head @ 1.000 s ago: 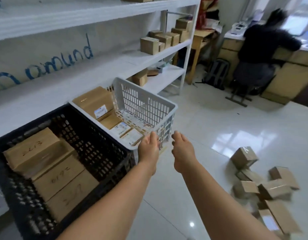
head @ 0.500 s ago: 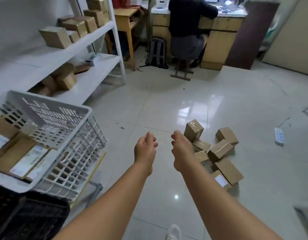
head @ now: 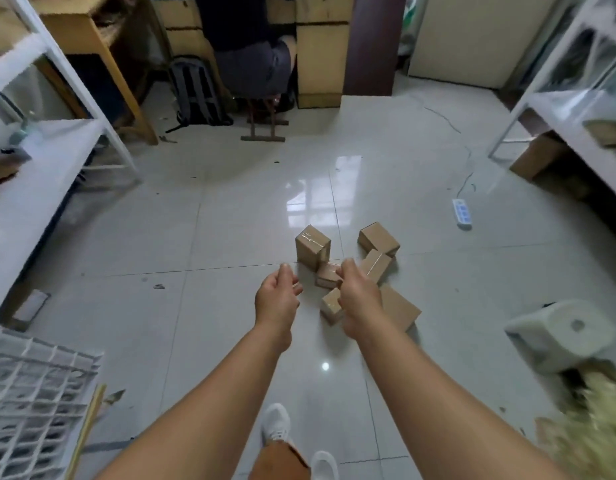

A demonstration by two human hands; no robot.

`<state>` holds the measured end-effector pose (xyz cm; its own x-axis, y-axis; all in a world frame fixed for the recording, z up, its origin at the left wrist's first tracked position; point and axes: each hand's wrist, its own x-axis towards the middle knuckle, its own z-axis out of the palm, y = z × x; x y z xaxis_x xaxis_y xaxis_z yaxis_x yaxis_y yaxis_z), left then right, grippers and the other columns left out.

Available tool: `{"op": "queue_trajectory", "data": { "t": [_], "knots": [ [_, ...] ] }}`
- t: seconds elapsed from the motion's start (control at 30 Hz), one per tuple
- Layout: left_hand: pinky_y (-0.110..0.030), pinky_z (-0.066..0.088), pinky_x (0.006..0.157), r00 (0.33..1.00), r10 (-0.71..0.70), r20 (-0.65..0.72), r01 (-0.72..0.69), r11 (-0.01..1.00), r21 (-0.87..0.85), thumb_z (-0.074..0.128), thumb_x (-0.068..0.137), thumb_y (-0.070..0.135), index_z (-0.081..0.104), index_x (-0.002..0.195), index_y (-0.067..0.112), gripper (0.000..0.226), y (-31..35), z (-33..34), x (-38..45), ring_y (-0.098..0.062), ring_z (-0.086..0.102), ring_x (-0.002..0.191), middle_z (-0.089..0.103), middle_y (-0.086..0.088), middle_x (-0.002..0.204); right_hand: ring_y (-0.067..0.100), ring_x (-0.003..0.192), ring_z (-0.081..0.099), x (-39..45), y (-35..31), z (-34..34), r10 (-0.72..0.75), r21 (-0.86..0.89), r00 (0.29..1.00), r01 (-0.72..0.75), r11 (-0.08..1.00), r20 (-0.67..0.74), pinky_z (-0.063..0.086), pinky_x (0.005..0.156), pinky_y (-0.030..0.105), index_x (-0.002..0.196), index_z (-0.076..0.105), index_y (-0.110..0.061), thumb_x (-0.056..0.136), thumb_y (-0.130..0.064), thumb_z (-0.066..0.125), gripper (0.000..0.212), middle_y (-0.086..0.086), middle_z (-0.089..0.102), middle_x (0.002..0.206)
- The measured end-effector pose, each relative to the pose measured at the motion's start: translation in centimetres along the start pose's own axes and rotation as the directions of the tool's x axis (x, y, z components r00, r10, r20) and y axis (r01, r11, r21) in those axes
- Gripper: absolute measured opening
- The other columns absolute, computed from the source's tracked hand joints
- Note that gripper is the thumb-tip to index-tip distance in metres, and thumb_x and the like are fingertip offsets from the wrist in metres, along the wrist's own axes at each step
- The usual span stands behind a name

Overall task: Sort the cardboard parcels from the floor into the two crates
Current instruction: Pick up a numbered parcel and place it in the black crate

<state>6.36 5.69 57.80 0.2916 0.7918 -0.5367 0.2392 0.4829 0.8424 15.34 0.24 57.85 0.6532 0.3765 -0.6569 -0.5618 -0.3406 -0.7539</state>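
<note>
Floor, centre: we log a cluster of parcels (head: pixel 355 275), six that we can count. An upright parcel (head: pixel 312 247) stands at its far left; a second parcel (head: pixel 378 239) lies at far right, apart from the first. Between and nearer, a tilted parcel (head: pixel 375 265) leans beside a small parcel (head: pixel 327 276). Nearest us lie another small parcel (head: pixel 331 305) and a flat parcel (head: pixel 400 310) to its right.

Our left hand (head: pixel 276 301) hangs left of the cluster; our right hand (head: pixel 359 296) hangs over its near part.

Near left corner: crate (head: pixel 33 403). Left and right walls: shelving units (head: pixel 53 161) (head: pixel 573 109). Beyond the cluster: a seated person (head: pixel 251 53) on a stool, a backpack (head: pixel 194 95) to their left. Right of the cluster: power strip (head: pixel 462 211) on the floor.
</note>
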Motion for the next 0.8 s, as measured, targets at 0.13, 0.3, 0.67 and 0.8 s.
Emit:
{"op": "queue_trajectory", "data": {
  "t": [0.13, 0.3, 0.67, 0.8],
  "knots": [
    [-0.032, 0.046, 0.088, 0.994, -0.061, 0.088, 0.061, 0.998, 0.008, 0.04, 0.1, 0.037, 0.053, 0.086, 0.024, 0.024, 0.6, 3.4, 3.4, -0.017, 0.059, 0.098, 0.06, 0.002, 0.1, 0.02, 0.086, 0.055, 3.5, -1.0, -1.4, 0.007, 0.066, 0.994, 0.0, 0.998, -0.112, 0.043, 0.076, 0.035, 0.091, 0.066, -0.017, 0.088, -0.042, 0.045, 0.032, 0.004, 0.063, 0.088],
    [-0.03, 0.044, 0.083, 0.975, -0.117, 0.19, 0.109, 0.993, 0.054, 0.04, 0.1, 0.037, 0.053, 0.108, 0.019, 0.023, 1.8, 7.8, 7.5, -0.015, 0.059, 0.095, 0.061, 0.001, 0.103, 0.032, 0.116, 0.057, 7.4, -2.9, -3.5, 0.076, 0.161, 0.966, -0.037, 0.986, -0.246, 0.045, 0.096, 0.04, 0.1, 0.059, -0.001, 0.092, -0.033, 0.044, 0.036, 0.016, 0.062, 0.122],
    [-0.03, 0.042, 0.092, 0.908, -0.24, 0.345, 0.147, 0.95, 0.275, 0.038, 0.102, 0.031, 0.051, 0.108, 0.017, 0.02, 0.8, 18.3, 11.4, -0.016, 0.057, 0.101, 0.058, -0.003, 0.109, 0.009, 0.07, 0.054, 14.1, -3.8, -11.9, 0.233, 0.374, 0.883, -0.071, 0.925, -0.408, 0.046, 0.061, 0.022, 0.1, 0.059, -0.018, 0.095, -0.032, 0.045, 0.021, -0.004, 0.057, 0.082],
    [-0.031, 0.044, 0.089, 0.899, -0.298, 0.322, 0.188, 0.925, 0.332, 0.039, 0.1, 0.036, 0.055, 0.101, 0.017, 0.025, -0.8, 22.8, 13.5, -0.016, 0.057, 0.099, 0.059, 0.0, 0.104, 0.017, 0.101, 0.063, 17.2, -3.8, -15.8, 0.286, 0.404, 0.874, -0.115, 0.907, -0.393, 0.047, 0.071, 0.024, 0.123, 0.054, 0.0, 0.096, -0.03, 0.044, 0.041, 0.008, 0.063, 0.118]
  ]
}}
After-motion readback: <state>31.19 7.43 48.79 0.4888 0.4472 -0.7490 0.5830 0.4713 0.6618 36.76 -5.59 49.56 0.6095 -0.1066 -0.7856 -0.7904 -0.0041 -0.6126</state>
